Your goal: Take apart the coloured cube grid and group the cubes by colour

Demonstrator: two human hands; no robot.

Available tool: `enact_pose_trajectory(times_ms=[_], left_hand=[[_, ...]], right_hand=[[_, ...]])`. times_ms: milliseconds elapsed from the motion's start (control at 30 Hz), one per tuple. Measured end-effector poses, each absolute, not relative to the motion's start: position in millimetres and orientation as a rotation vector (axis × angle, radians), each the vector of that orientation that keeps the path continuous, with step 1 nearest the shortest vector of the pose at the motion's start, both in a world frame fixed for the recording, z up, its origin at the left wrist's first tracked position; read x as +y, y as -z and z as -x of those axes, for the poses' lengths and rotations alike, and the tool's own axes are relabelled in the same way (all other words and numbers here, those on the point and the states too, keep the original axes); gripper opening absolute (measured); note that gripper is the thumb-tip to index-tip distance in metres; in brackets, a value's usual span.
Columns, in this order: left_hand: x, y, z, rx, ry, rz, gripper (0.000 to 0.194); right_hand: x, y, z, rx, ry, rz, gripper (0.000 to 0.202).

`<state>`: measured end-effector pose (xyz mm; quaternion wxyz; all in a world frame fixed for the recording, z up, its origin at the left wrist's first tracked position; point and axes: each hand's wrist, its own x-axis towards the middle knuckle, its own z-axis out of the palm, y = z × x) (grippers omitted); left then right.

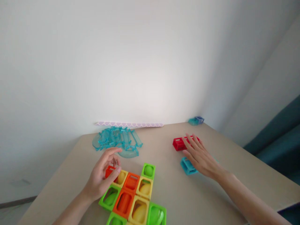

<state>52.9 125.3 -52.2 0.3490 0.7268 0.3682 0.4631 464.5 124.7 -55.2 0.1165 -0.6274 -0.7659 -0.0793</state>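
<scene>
On the table in front of me lies a joined set of hollow plastic blocks (123,203) in green, yellow and orange, with rounded insides. My left hand (99,181) is at its upper left corner, thumb and forefinger apart, the other fingers curled. Partly behind those fingers is a red block (110,170); whether they touch it I cannot tell. To the right, my right hand (199,156) is stretched flat with spread fingers. Its fingertips overlap a row of red blocks (179,144), and its palm partly hides light-blue blocks (187,166).
A heap of clear turquoise track pieces (114,139) lies at the back left. Behind it, a long pale purple patterned strip (131,124) runs along the wall. A dark-blue block (199,120) and a turquoise piece (193,121) stand at the back right corner. Teal curtain (278,147) hangs right.
</scene>
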Motion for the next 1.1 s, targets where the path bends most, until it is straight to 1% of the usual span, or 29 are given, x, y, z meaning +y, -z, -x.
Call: enact_pose_trajectory(times_ms=[133, 333, 567, 700, 767, 833, 867, 933, 1000, 1033, 1100], left_hand=[[125, 52, -53, 0.962, -1.214, -1.861, 0.043], [127, 54, -54, 0.953, -1.234, -1.86, 0.044], [128, 55, -52, 0.966, -1.206, -1.882, 0.043], [126, 49, -53, 0.936, -1.173, -2.028, 0.038], [123, 43, -54, 0.88, -1.092, -2.174, 0.035], [120, 36, -56, 0.836, -0.916, -2.338, 0.036], [119, 33, -57, 0.838, -0.804, -2.407, 0.04], [117, 28, -58, 0.907, -0.609, -2.489, 0.053], [117, 25, -58, 1.03, -0.52, -2.5, 0.064], [118, 25, -58, 1.087, -0.506, -2.49, 0.066], [119, 26, -58, 1.189, -0.493, -2.47, 0.06]], right_hand=[[147, 62, -475, -2.326, 0.135, 1.897, 0.066], [146, 50, -487, -2.436, 0.038, 1.806, 0.065], [142, 54, -488, -2.391, 0.058, 1.853, 0.064], [141, 53, -488, -2.386, 0.035, 1.838, 0.063], [141, 52, -487, -2.372, 0.036, 1.834, 0.062], [141, 52, -487, -2.368, 0.041, 1.832, 0.062], [142, 52, -487, -2.372, 0.043, 1.831, 0.063], [144, 53, -490, -2.382, 0.033, 1.841, 0.063], [145, 52, -491, -2.374, 0.031, 1.855, 0.063], [145, 51, -489, -2.357, 0.06, 1.84, 0.062], [142, 46, -479, -2.308, 0.173, 1.717, 0.055]])
